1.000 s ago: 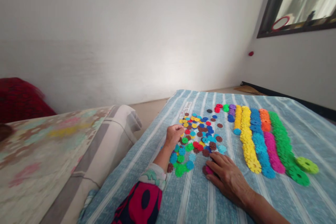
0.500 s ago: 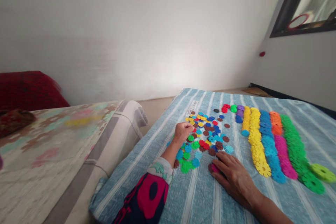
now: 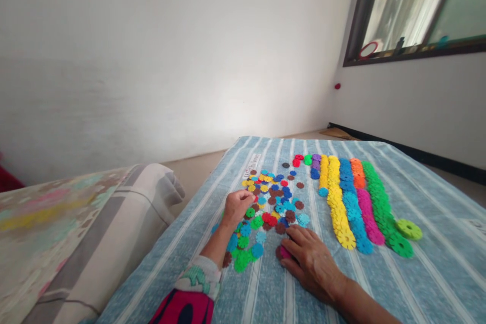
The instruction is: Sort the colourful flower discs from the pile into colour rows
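Observation:
A loose pile of small coloured plastic discs (image 3: 272, 201) lies on a blue striped cloth (image 3: 429, 268). My left hand (image 3: 236, 206) rests at the pile's left edge, fingers curled as in a pinch; what they hold I cannot make out. My right hand (image 3: 309, 259) lies flat on the cloth at the pile's near side, fingers spread over a pink disc (image 3: 284, 252) and a brown one. To the right run sorted rows of discs: yellow (image 3: 336, 201), blue (image 3: 351, 202), orange (image 3: 357, 172), pink (image 3: 367, 212), green (image 3: 381, 202).
Two larger green discs (image 3: 408, 229) sit at the near end of the green row. A folded patterned mattress (image 3: 76, 233) lies to the left. A white wall stands behind, and a dark-framed window (image 3: 413, 10) is at the upper right.
The camera view has swung; the red cloth at far left has left the frame. Both hands stay at about the same places by the pile.

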`<action>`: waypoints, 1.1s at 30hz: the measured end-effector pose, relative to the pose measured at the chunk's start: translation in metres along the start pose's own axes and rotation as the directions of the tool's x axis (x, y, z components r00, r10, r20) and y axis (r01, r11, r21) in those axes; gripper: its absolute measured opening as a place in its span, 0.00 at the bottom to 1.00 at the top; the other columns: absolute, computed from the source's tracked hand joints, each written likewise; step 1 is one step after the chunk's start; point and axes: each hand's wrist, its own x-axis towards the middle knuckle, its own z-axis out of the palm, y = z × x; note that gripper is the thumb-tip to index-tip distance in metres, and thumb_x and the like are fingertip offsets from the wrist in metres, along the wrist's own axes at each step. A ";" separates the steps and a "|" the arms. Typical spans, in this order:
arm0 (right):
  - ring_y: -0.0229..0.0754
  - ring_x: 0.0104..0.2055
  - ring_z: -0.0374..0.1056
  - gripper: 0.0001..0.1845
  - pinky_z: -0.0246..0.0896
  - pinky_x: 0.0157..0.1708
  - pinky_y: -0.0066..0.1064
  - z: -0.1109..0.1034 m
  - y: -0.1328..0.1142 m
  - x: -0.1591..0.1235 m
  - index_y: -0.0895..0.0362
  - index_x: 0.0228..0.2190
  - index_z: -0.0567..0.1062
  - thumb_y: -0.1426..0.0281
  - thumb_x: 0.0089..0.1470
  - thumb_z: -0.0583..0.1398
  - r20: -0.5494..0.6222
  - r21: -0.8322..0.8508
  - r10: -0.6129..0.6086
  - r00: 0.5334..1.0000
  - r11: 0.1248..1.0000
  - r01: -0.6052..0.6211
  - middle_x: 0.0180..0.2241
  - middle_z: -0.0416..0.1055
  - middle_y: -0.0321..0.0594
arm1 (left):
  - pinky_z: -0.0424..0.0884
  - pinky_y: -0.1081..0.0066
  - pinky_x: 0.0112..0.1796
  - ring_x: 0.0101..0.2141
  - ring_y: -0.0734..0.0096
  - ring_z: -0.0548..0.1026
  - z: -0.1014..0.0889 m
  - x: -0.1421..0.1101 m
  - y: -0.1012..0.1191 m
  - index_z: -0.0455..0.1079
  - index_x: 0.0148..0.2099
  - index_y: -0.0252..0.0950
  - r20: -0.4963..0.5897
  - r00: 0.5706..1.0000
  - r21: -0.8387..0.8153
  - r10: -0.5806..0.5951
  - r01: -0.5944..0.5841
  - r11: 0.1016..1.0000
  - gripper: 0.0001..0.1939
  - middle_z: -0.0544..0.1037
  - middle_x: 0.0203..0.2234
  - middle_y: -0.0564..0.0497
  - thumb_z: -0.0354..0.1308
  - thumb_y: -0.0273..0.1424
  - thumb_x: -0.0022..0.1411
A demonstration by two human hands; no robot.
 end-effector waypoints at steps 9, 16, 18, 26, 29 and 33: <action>0.51 0.50 0.63 0.05 0.58 0.50 0.44 0.002 0.002 0.001 0.54 0.37 0.72 0.69 0.57 0.62 -0.009 0.011 -0.001 1.000 1.000 0.001 0.43 0.69 0.42 | 0.64 0.75 0.26 0.23 0.72 0.70 0.002 0.005 -0.006 0.77 0.28 0.32 0.022 1.000 0.043 0.019 -0.020 0.999 0.13 0.75 0.20 0.54 0.59 0.38 0.46; 0.51 0.50 0.63 0.04 0.58 0.50 0.44 0.001 0.002 0.000 0.55 0.36 0.72 0.70 0.57 0.62 -0.013 0.012 -0.003 1.000 1.000 0.004 0.43 0.69 0.42 | 0.65 0.74 0.27 0.25 0.70 0.72 0.001 0.008 -0.008 0.77 0.28 0.33 0.017 0.999 0.085 0.045 -0.046 0.995 0.13 0.76 0.21 0.54 0.58 0.37 0.48; 0.51 0.50 0.63 0.05 0.58 0.50 0.44 0.002 0.002 0.000 0.55 0.37 0.72 0.70 0.57 0.62 -0.019 0.013 -0.005 1.000 1.000 0.005 0.43 0.69 0.42 | 0.66 0.74 0.28 0.25 0.70 0.72 0.000 0.008 -0.007 0.76 0.28 0.33 0.024 0.998 0.099 0.049 -0.051 0.994 0.13 0.76 0.20 0.54 0.58 0.37 0.48; 0.52 0.51 0.62 0.05 0.58 0.50 0.45 0.008 0.006 -0.001 0.54 0.37 0.72 0.70 0.56 0.63 -0.021 0.028 -0.005 1.000 1.000 0.006 0.45 0.69 0.41 | 0.69 0.73 0.35 0.29 0.69 0.75 -0.001 0.001 0.000 0.76 0.29 0.34 0.119 0.986 0.188 0.113 -0.134 0.973 0.10 0.80 0.25 0.52 0.56 0.32 0.51; 0.52 0.52 0.62 0.07 0.57 0.51 0.45 0.008 0.005 -0.001 0.54 0.37 0.71 0.71 0.55 0.64 -0.025 0.039 0.001 1.000 0.999 -0.001 0.45 0.69 0.41 | 0.69 0.73 0.36 0.31 0.69 0.76 0.002 0.000 0.000 0.76 0.31 0.34 0.133 0.979 0.258 0.154 -0.185 0.948 0.09 0.80 0.27 0.52 0.54 0.30 0.53; 0.51 0.51 0.63 0.07 0.57 0.50 0.45 0.009 0.004 0.000 0.53 0.37 0.72 0.71 0.55 0.64 -0.028 0.042 0.019 0.999 0.999 -0.018 0.45 0.69 0.41 | 0.70 0.71 0.39 0.33 0.69 0.76 0.007 0.001 -0.003 0.75 0.31 0.35 0.155 0.958 0.384 0.242 -0.284 0.878 0.08 0.79 0.29 0.51 0.54 0.28 0.54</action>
